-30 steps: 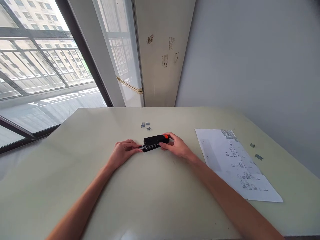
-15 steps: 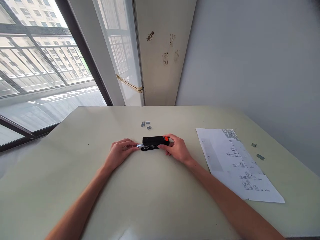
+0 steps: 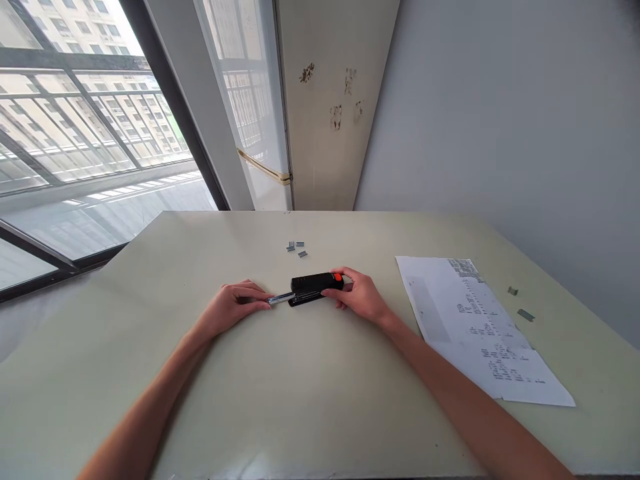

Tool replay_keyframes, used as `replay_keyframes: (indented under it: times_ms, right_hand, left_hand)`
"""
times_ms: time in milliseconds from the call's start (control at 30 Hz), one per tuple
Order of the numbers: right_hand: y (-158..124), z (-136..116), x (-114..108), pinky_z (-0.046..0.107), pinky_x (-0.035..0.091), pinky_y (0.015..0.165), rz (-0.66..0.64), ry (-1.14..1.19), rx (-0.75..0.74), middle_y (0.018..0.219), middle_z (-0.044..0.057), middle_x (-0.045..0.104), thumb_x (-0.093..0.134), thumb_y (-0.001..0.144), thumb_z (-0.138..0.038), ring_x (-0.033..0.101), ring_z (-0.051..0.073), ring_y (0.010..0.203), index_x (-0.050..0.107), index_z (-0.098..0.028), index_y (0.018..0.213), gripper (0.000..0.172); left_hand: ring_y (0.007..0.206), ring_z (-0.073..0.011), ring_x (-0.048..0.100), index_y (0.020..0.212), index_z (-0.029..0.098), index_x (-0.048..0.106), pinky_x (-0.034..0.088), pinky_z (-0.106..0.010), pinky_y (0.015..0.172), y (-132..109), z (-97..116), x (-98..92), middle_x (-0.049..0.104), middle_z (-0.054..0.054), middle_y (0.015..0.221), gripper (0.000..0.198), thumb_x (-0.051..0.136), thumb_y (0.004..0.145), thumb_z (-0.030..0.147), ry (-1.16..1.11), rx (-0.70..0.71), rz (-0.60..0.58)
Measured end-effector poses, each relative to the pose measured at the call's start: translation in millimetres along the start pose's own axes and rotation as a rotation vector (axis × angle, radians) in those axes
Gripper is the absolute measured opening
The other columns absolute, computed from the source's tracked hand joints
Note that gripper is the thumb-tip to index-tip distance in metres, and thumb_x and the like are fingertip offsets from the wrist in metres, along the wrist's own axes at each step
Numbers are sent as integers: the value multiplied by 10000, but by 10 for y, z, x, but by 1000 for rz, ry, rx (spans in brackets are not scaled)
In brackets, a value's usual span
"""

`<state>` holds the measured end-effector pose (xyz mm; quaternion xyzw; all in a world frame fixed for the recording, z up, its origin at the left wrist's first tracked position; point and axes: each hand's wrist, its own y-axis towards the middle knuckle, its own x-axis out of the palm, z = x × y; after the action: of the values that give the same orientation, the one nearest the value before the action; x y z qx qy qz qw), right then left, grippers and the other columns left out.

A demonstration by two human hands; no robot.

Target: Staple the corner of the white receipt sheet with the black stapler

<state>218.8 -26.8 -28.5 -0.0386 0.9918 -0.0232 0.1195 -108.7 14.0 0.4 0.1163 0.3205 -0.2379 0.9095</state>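
Note:
A black stapler (image 3: 316, 284) with an orange-red patch at its right end lies on its side or slightly tilted over the table; which, I cannot tell. My right hand (image 3: 361, 295) is closed round that right end, thumb on the near side. From the stapler's left end sticks out a narrow shiny metal staple tray (image 3: 281, 298). My left hand (image 3: 239, 307) pinches the tray's outer tip between thumb and fingers. Whether staples sit in the tray cannot be made out. Several short strips of staples (image 3: 301, 254) lie just beyond the stapler.
Printed paper (image 3: 470, 327) lies on the pale table (image 3: 300, 400) to the right. Past it rest two more staple strips (image 3: 526, 315). A grey wall (image 3: 500, 120) borders the right side, and windows (image 3: 90, 133) stand at the left.
My left hand has drawn the metal tray leftward, so more of it shows outside the stapler. My right hand still grips the stapler, which is now slightly more tilted.

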Motion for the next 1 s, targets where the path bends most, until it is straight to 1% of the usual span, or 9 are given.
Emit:
replay_keyframes:
  times_ms: [100, 200, 367, 400, 467, 533, 600, 767, 1000]
  right_hand:
    - [-4, -27, -37, 298, 558, 587, -58, 0, 19, 588, -64, 665, 886, 734, -502, 661, 165, 535, 705, -233, 1170, 543]
    - [-15, -47, -71, 284, 549, 555, -97, 12, 29, 614, -65, 666, 893, 719, -490, 656, 159, 542, 696, -230, 1181, 566]
    - [-43, -55, -99, 283, 538, 530, -161, 7, 12, 585, -75, 631, 889, 723, -504, 643, 160, 538, 700, -226, 1138, 534]
    - [-46, -55, -100, 284, 536, 528, -166, 3, 7, 585, -76, 627, 888, 723, -512, 639, 158, 532, 701, -226, 1128, 530]
    - [-49, -55, -100, 286, 534, 526, -166, -8, 4, 593, -75, 629, 890, 720, -520, 637, 157, 526, 702, -224, 1131, 541]
    - [-48, -55, -98, 285, 531, 522, -162, -20, 4, 603, -74, 633, 894, 714, -516, 638, 157, 525, 703, -222, 1143, 553]
    - [-47, -56, -96, 281, 530, 520, -160, -22, 2, 609, -74, 636, 895, 714, -506, 636, 152, 520, 701, -221, 1143, 551]
    - [-51, -56, -98, 278, 540, 524, -156, -13, -1, 634, -66, 654, 884, 727, -494, 639, 149, 527, 689, -220, 1149, 539]
    - [-48, -49, -90, 284, 550, 516, -147, -19, -9, 663, -53, 667, 881, 712, -524, 649, 150, 519, 686, -209, 1138, 564]
  left_hand:
    - [981, -240, 694, 970, 325, 877, 580, -341, 865, -45, -68, -88, 807, -48, 954, 259, 800, 870, 551, -18, 56, -98]
    - [963, -244, 690, 941, 323, 879, 588, -345, 847, -46, -79, -59, 806, -51, 891, 249, 815, 856, 548, -9, 83, -134]
    - [887, -239, 689, 915, 295, 874, 565, -373, 853, 24, 16, 91, 805, -60, 867, 262, 828, 843, 543, -32, 151, -120]
    - [870, -233, 684, 915, 284, 869, 558, -364, 830, 44, 46, 116, 801, -60, 877, 274, 834, 835, 544, -30, 152, -115]
    - [794, -201, 651, 919, 257, 852, 530, -325, 736, 85, 104, 157, 787, -52, 899, 317, 846, 809, 554, -17, 133, -105]
    - [707, -158, 584, 931, 237, 828, 480, -286, 646, 124, 151, 192, 763, -32, 902, 360, 854, 785, 565, -6, 101, -94]
    - [658, -132, 519, 935, 226, 808, 439, -266, 605, 157, 180, 226, 733, -9, 866, 384, 860, 770, 568, -12, 84, -85]
    - [644, -123, 478, 927, 217, 784, 400, -255, 592, 204, 188, 287, 679, 15, 798, 393, 870, 760, 563, -30, 85, -66]
    - [669, -129, 501, 895, 213, 773, 412, -256, 619, 222, 137, 321, 651, 13, 789, 400, 843, 777, 589, 34, 112, -45]
